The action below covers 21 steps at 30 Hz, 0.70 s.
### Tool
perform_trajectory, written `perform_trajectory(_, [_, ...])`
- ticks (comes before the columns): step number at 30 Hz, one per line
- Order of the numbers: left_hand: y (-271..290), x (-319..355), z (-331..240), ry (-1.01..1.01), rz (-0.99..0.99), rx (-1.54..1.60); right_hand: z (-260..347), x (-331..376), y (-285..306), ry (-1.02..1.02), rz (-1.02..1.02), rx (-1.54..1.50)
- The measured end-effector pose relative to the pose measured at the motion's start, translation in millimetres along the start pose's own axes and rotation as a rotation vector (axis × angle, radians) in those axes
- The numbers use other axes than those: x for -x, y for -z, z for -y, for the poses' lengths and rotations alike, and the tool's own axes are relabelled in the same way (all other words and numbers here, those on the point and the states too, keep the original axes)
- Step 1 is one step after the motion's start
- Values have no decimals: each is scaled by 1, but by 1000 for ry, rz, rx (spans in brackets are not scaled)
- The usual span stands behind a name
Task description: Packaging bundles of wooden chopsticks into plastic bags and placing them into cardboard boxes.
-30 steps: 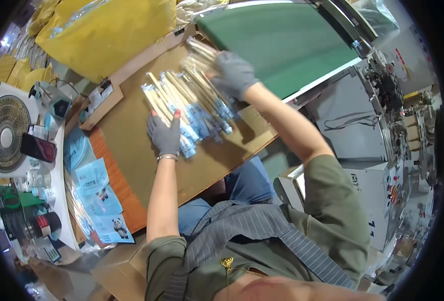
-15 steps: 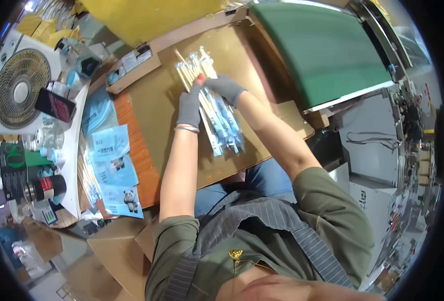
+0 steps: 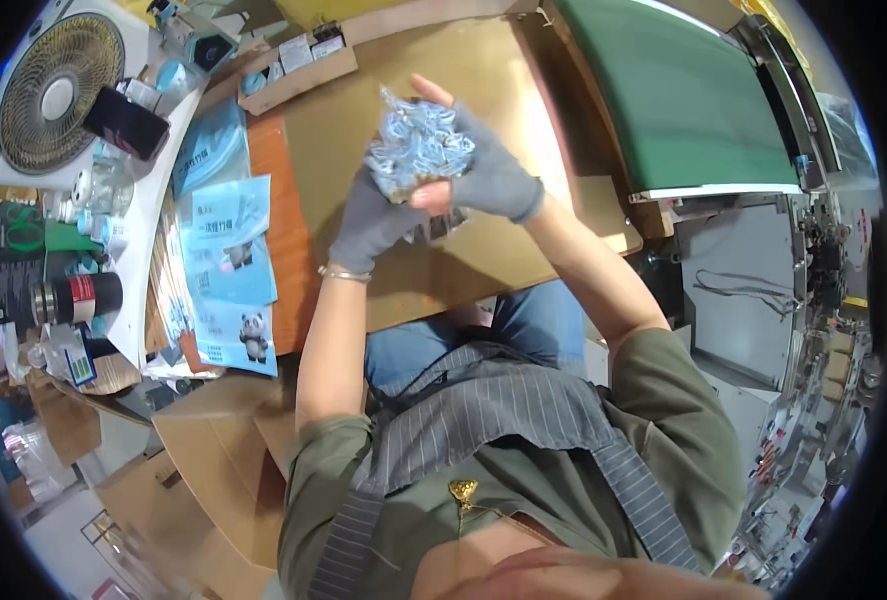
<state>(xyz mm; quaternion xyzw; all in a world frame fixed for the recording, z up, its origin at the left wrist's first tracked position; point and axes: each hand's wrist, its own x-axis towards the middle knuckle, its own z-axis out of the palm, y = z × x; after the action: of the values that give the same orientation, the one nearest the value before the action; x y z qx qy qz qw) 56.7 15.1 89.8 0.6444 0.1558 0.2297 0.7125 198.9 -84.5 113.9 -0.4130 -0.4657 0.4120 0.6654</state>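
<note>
Two hands (image 3: 371, 218) (image 3: 495, 178), one bundle (image 3: 421, 145), one fan (image 3: 59, 98)

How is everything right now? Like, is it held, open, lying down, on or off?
Left hand: closed on the bundle
Right hand: closed on it too
Bundle: held, blue wrapped ends toward the camera
Blue bags: lying flat, overlapping
Small box: open on top, things inside
Phone: screen looks mostly dark
Fan: on or off, can't tell

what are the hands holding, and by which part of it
A bundle of wrapped sticks, held between the left hand and right hand around its sides, near the crinkled wrapper ends facing the camera.
</note>
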Motion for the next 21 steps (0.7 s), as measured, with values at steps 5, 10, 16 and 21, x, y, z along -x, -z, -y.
perform_trajectory(5, [-3, 59, 4, 22, 104, 67, 32, 33, -75, -245, -167, -33])
perform_trajectory(10, [-57, 153, 4, 372, -213, 914, 1, 37, -67, -639, 435, -251])
perform_trajectory(16, [57, 230, -21, 502, -209, -1394, -30, 58, -83, -677, 364, -486])
perform_trajectory(21, [137, 255, 6, 745, -151, -1993, -23, 63, -103, -656, 339, -418])
